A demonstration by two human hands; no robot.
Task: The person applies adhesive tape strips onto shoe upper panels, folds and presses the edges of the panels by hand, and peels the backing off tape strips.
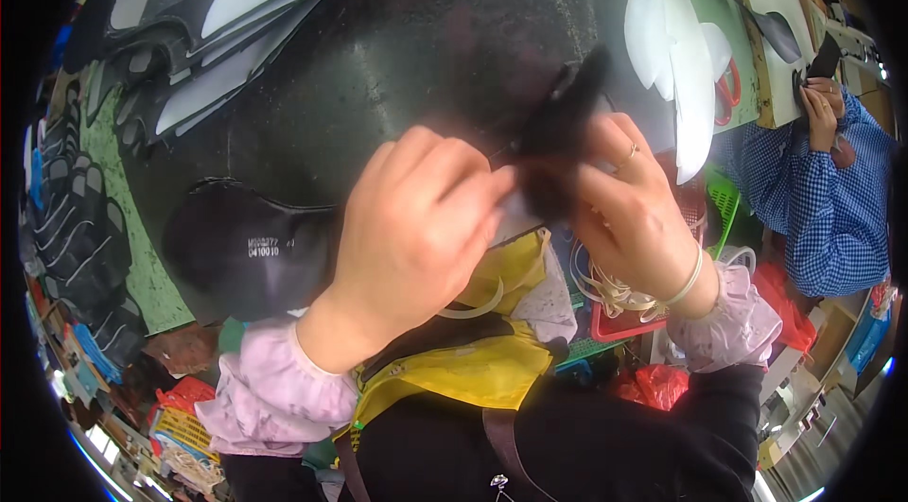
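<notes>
In front of my chest, my right hand (629,204) grips a dark, soft-looking black piece (558,124), blurred by motion; its exact kind cannot be made out. My left hand (416,218) is closed, its thumb and forefinger pinched at the lower left edge of that same piece. What lies between those fingertips is too smeared to see. Below and left of my left hand, a smooth black curved sheet piece (246,242) with pale printing lies at the near edge of the dark tabletop (378,48), partly covered by my wrist.
Stacked black and white cut pieces (236,20) lie at the far left. White curved pieces (667,39) are at the far right near red-handled scissors (728,91). A red basket (619,324) with pale strips stands below my right hand. A co-worker in a blue checked sleeve (813,209) sits at right.
</notes>
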